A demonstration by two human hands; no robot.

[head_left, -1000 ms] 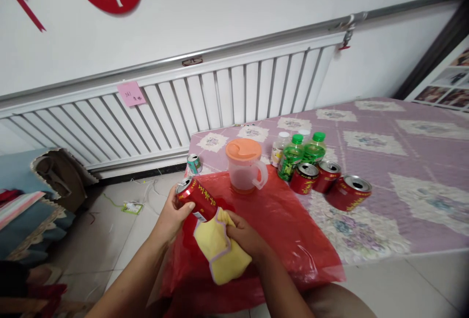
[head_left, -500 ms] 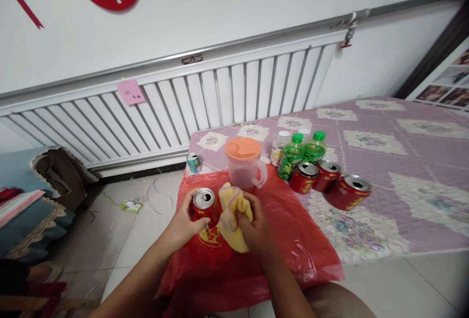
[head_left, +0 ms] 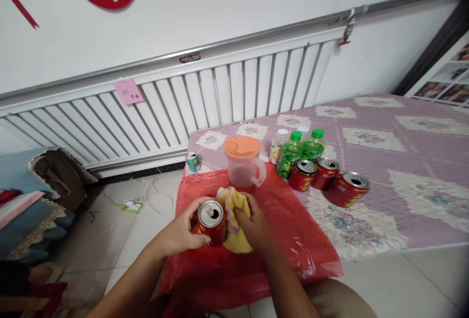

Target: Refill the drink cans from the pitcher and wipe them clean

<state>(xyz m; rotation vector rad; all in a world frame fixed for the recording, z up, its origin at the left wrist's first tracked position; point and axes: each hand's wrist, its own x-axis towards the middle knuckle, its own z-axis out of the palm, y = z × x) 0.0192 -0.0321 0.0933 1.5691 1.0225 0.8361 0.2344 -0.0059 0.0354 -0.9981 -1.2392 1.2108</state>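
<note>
My left hand (head_left: 186,230) is wrapped round a red drink can (head_left: 211,220), whose opened silver top faces up toward me. In my right hand (head_left: 252,220) is a bunched yellow cloth (head_left: 234,232) with a lilac edge, pressed against the can's right side. Both are over a red plastic bag (head_left: 289,230) spread on the near end of the table. Just beyond them stands a clear plastic pitcher (head_left: 240,169) with an orange lid. The can's lower part is partly hidden by my fingers and the cloth.
On the right, several red cans (head_left: 348,188) stand by green-capped bottles (head_left: 291,154) and a white-capped bottle (head_left: 279,144). A small teal can (head_left: 193,161) is at the table's left edge. A purple patterned tablecloth (head_left: 370,161) covers the table; a white radiator (head_left: 220,91) runs behind it.
The can in my left hand has moved right and nearer to me. The yellow cloth now touches its side, after a narrow gap or light contact earlier.
</note>
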